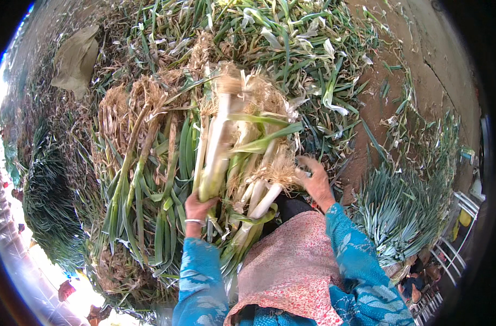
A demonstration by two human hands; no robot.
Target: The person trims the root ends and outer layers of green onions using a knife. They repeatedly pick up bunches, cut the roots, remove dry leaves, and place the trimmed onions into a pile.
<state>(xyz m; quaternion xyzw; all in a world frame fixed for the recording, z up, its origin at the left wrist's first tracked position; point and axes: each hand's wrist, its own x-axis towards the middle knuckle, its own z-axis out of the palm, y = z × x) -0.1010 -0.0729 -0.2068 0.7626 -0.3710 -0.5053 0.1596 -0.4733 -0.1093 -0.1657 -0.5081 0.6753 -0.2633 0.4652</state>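
Note:
My left hand, with a pale band at its wrist, grips a bunch of large green onions by the green upper stalks. The white stems and brown roots point away from me, and the root end is blurred. My right hand is empty, its thumb and fingers curved apart. Beside its fingertips are the dry roots of another group of green onions, lying close to my lap. More green onions with brown, withered outer leaves lie in a heap to the left of my left hand.
Stripped leaves cover the ground ahead. Bare brown floor shows at the right. Stacked green onions stand at the right beside a metal frame, with another dark green pile at the left. A tan sheet lies far left.

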